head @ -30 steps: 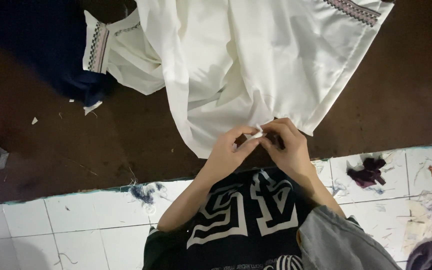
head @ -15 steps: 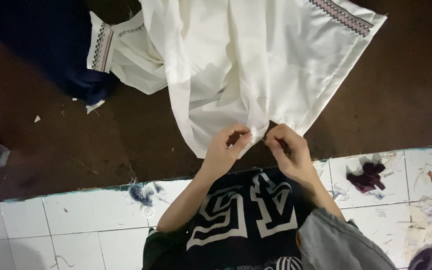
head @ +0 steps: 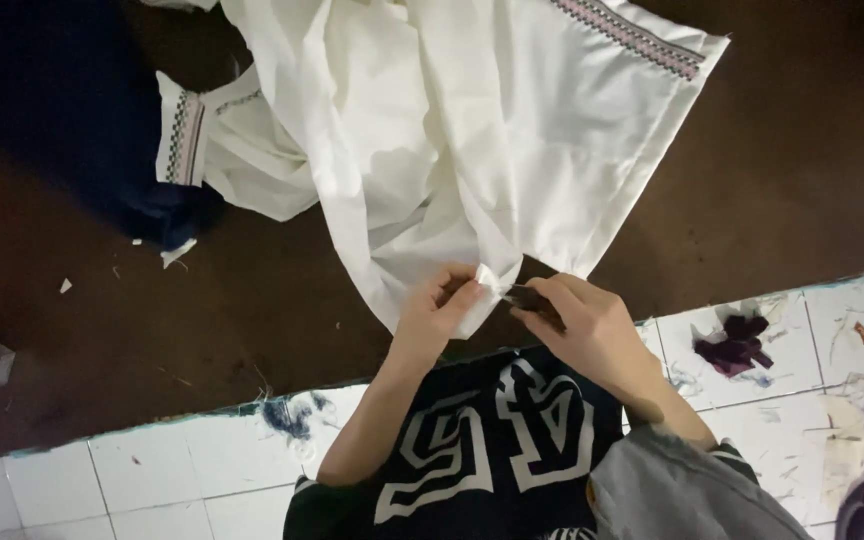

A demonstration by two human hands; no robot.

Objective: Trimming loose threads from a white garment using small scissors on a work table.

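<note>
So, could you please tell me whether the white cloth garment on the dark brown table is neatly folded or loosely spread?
Loosely spread: the white cloth garment lies rumpled, with creases, and both hands pinch its lower corner.

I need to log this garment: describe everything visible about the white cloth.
The white garment looks like thin woven cloth, creased and spread loosely over the dark brown surface. Patterned dark trim edges its upper right hem and a folded part at left. The left hand pinches its lower edge; the right hand holds a small dark tool against it.

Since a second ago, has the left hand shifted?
Cannot tell: the camera moved too. The left hand pinches the white garment hem just above the brown mat edge, as before.
</note>
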